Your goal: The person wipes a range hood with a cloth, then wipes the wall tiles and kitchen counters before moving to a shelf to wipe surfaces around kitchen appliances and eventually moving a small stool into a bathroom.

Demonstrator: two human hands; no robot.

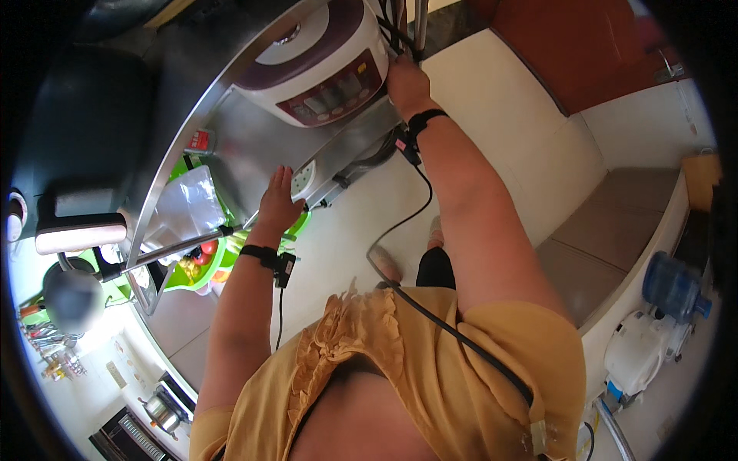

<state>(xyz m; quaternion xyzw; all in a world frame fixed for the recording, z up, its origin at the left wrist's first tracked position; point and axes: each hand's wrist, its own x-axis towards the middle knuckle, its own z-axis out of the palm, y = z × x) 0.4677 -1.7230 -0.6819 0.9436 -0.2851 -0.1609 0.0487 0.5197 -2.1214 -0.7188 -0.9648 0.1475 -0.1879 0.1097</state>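
Observation:
On a stainless steel shelf (253, 138) sits a white and purple electric rice cooker (340, 86) with a dark red control panel. My right hand (408, 83) reaches to the rack's end, just beside the cooker, close to several black cables (394, 31). Its fingertips are partly hidden, so I cannot make out whether they grip anything. Lower on the left, my left hand (281, 201) is held out by the shelf's front edge. It is empty, with the thumb apart from the straight fingers. Beside it is a white object (304, 178) with green dots.
Green baskets (196, 282) with produce and a clear plastic bag (190, 201) stand left of my left hand. A black cord (398, 222) hangs from my right wristband. A red-brown door (576, 52), a blue water bottle (669, 288) and a metal pot (163, 410) are farther off.

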